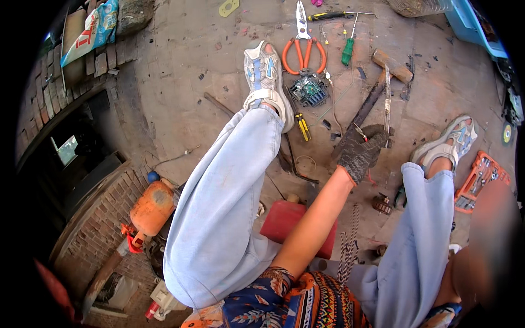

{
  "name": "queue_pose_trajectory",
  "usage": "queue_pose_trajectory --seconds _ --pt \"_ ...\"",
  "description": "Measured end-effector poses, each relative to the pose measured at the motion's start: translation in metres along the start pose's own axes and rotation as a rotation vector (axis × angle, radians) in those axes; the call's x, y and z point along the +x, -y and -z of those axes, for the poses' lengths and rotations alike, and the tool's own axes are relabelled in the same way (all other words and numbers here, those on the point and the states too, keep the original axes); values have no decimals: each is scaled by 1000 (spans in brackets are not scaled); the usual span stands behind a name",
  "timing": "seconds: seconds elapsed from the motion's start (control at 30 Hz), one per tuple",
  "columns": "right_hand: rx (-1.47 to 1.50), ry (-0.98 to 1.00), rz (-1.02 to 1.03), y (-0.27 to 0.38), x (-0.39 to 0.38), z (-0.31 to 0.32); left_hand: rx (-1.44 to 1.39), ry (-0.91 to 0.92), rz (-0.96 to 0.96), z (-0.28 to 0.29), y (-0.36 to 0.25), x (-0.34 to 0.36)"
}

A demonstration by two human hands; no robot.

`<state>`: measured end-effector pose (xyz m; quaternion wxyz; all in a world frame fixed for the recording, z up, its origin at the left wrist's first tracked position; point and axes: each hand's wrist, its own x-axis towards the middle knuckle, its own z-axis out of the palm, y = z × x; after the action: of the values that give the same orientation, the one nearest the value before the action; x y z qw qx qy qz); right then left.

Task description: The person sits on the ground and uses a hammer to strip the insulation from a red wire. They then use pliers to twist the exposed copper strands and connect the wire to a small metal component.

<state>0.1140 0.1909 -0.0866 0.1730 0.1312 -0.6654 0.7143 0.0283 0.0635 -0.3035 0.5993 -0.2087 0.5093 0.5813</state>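
My left hand (363, 151), in a dark grey knit glove, is closed over the floor between my feet. A thin wire (358, 131) with a pale tip pokes out of its fingers, and a bit of red shows below the glove. Beside the fingers a narrow metal bar (388, 101) stretches away from me; whether they touch it is unclear. A hammer (392, 65) with a wooden head lies just beyond, its dark handle running toward the glove. At the lower right a blurred bare arm (484, 251) rises close to the camera; I cannot make out my right hand's fingers.
Orange-handled snips (302, 46), a green screwdriver (348, 50), a yellow-black screwdriver (327, 16) and a circuit-board part (309, 89) lie ahead. An orange tool case (482, 180) is beyond my right foot. A red block (281, 220) sits between my legs. An orange tank (153, 208) stands left.
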Motion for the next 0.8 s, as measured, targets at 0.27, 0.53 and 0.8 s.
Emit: queue_pose_trajectory --seconds 0.27,0.53,0.8 --pt "-70 19 12 -6 2 6 23 -4 10 4 -4 -2" --pt "-392 -175 37 34 -11 17 -51 -77 -17 1 -6 -7" --pt "-48 -695 -996 -165 -63 61 176 -41 -137 -33 -9 -24"
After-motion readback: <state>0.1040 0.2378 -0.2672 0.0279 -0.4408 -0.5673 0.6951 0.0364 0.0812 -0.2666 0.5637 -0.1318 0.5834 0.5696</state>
